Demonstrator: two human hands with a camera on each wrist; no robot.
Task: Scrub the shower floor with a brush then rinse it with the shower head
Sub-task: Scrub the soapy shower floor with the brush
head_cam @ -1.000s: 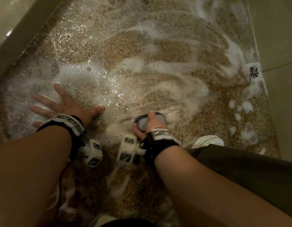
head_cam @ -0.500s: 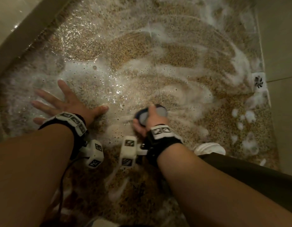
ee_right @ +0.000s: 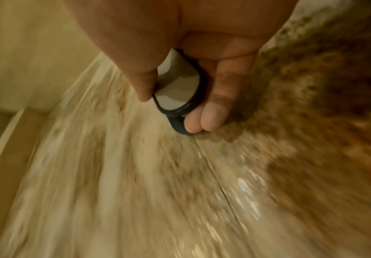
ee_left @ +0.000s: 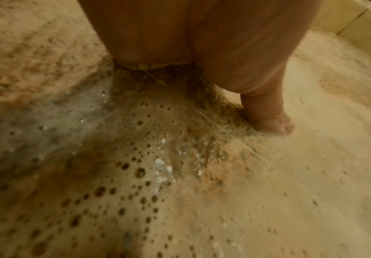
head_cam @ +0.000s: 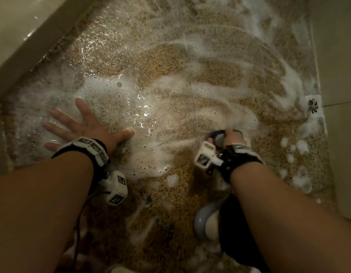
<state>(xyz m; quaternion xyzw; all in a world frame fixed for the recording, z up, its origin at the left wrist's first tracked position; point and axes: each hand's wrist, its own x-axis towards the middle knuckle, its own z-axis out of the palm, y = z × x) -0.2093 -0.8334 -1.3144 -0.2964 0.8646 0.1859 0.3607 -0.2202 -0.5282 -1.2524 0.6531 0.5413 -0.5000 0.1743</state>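
Observation:
The speckled brown shower floor is wet and covered in streaks of white foam. My right hand grips a dark scrub brush with a grey top, pressed down on the floor at the right. In the right wrist view my thumb and fingers wrap round the brush. My left hand lies flat on the soapy floor at the left, fingers spread. Its thumb touches the bubbly floor in the left wrist view. No shower head is in view.
A floor drain sits against the right wall. A beige raised kerb runs along the upper left. My white slipper and dark shorts are at the lower right. Cables hang from the left wrist camera.
My right hand has slid the brush to the right across the floor, toward the drain side. The left hand has stayed planted on the foam.

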